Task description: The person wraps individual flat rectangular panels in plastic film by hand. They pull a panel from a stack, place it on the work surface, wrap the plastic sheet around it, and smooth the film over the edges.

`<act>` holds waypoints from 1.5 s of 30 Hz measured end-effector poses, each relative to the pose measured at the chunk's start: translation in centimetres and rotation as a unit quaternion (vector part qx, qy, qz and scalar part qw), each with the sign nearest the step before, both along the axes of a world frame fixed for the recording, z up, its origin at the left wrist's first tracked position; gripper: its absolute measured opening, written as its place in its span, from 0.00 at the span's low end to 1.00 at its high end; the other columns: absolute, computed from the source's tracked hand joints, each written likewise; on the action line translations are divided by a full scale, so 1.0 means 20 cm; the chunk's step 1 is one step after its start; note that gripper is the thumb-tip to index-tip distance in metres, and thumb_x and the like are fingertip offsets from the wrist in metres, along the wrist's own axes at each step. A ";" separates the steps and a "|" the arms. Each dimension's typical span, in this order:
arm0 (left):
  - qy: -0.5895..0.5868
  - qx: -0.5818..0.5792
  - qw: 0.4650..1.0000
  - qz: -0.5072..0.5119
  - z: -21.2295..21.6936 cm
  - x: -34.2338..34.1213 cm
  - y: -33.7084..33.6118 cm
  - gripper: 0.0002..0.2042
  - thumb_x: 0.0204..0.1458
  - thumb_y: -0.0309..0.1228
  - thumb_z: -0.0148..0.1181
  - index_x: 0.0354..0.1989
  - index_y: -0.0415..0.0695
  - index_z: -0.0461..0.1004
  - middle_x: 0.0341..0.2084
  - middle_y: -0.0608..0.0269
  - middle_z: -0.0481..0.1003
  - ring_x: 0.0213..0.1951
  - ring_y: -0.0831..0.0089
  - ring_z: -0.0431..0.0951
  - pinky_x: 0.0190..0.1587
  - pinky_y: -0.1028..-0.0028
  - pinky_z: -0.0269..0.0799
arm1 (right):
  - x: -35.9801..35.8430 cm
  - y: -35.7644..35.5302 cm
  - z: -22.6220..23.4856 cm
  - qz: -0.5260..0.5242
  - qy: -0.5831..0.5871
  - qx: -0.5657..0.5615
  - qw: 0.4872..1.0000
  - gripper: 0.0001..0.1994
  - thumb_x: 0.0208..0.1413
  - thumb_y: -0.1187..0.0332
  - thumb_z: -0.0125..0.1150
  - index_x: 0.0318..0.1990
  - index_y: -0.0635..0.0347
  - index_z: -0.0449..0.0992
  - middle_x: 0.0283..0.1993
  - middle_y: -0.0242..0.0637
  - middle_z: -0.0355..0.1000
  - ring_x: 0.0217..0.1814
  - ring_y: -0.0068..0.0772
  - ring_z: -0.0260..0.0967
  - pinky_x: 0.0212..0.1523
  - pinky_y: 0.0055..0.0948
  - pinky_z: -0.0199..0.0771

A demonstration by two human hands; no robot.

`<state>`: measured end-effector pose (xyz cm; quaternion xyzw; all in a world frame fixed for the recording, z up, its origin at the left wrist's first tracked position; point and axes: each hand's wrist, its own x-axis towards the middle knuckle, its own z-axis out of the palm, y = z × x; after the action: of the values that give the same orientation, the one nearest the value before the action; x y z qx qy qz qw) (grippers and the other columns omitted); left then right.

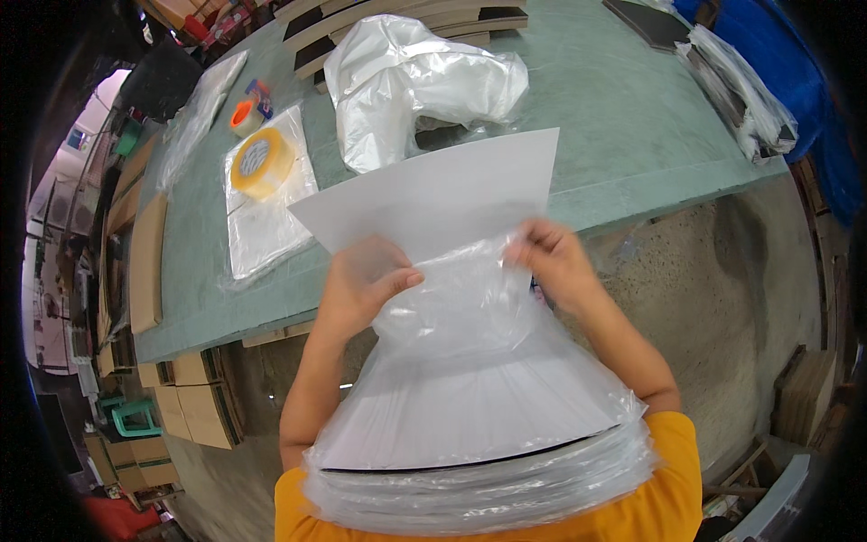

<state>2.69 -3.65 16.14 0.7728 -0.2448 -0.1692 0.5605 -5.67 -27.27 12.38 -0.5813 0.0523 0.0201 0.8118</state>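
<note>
Green and broad, the worktable (596, 108) fills the upper part of the head view, with bare grey floor (695, 289) beyond its near edge at right. Along its far side lie flat boards (406, 23) with dark patches, and in front of them a crumpled heap of plastic (379, 90). Toward the left, 1 yellowish tape roll (262, 165) rests on a flat plastic packet (262, 235), with 1 smaller roll (242, 116) with an orange core just beside it. At the right corner sits a plastic-wrapped bundle (736, 99), near blue sheeting (768, 54). Cardboard boxes (203, 397) and 1 green stool (135, 417) stand low at left.

Between the 2 hands, near the table's edge, is a white sheet (442, 194), its upper part bare and its lower part meeting a clear plastic bag (461, 307). The left hand (366, 280) is at the bag's left side, thumb stretched inward; its fingers are blurred, and I cannot tell whether they grip. The right hand (555, 257) has thumb and fingertips drawn together on the bag's upper right edge. Closer to the orange shirt (668, 470) is a stack of plastic-wrapped pieces (488, 488).
</note>
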 end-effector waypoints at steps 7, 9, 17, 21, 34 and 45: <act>0.065 -0.040 0.996 0.049 -0.02 -0.02 0.06 0.08 0.35 0.22 0.64 0.21 0.41 0.68 0.18 0.70 0.69 0.22 0.85 0.66 0.25 0.85 0.60 | -0.04 0.01 0.10 0.003 0.012 -0.110 0.994 0.06 0.45 0.74 0.58 0.32 0.65 0.70 0.28 0.29 0.68 0.29 0.14 0.61 0.28 0.17 0.62; 0.061 -0.038 0.996 0.056 -0.03 -0.03 0.05 0.09 0.35 0.23 0.64 0.21 0.41 0.68 0.17 0.70 0.68 0.22 0.85 0.65 0.24 0.86 0.60 | -0.05 0.00 0.05 0.109 0.047 -0.213 0.970 0.11 0.42 0.70 0.62 0.33 0.65 0.71 0.28 0.29 0.69 0.29 0.14 0.63 0.29 0.16 0.63; 0.109 -0.013 0.993 -0.033 -0.05 -0.02 0.10 0.07 0.35 0.22 0.64 0.20 0.39 0.69 0.18 0.68 0.69 0.22 0.84 0.67 0.25 0.85 0.61 | -0.06 -0.05 0.06 0.084 -0.004 -0.075 0.994 0.08 0.44 0.70 0.60 0.29 0.65 0.72 0.27 0.29 0.70 0.29 0.16 0.63 0.31 0.19 0.64; 0.162 -0.027 0.979 -0.121 -0.05 -0.04 0.09 0.05 0.38 0.20 0.61 0.22 0.38 0.70 0.20 0.66 0.71 0.24 0.83 0.69 0.26 0.84 0.63 | -0.01 -0.01 0.02 -0.217 -0.190 -0.356 0.889 0.05 0.46 0.73 0.57 0.31 0.65 0.71 0.31 0.32 0.70 0.33 0.15 0.63 0.33 0.18 0.63; 0.164 -0.067 0.983 -0.049 -0.10 -0.04 0.08 0.10 0.34 0.22 0.65 0.22 0.40 0.68 0.21 0.66 0.69 0.23 0.82 0.67 0.26 0.83 0.63 | -0.08 0.08 -0.13 0.136 0.181 -0.074 0.971 0.23 0.39 0.65 0.65 0.42 0.65 0.63 0.32 0.39 0.66 0.20 0.18 0.60 0.20 0.16 0.62; 0.125 -0.108 0.986 -0.001 -0.16 -0.03 0.12 0.07 0.36 0.22 0.64 0.22 0.39 0.70 0.18 0.67 0.70 0.23 0.83 0.67 0.24 0.82 0.61 | -0.12 0.02 -0.06 0.272 -0.046 -0.289 0.917 0.15 0.41 0.64 0.64 0.33 0.65 0.71 0.39 0.37 0.68 0.42 0.22 0.63 0.43 0.23 0.63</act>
<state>2.17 -1.17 12.92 0.6805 -0.1908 -0.2376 0.6664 -8.01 -26.92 11.26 -0.7825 -0.1415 0.1974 0.5733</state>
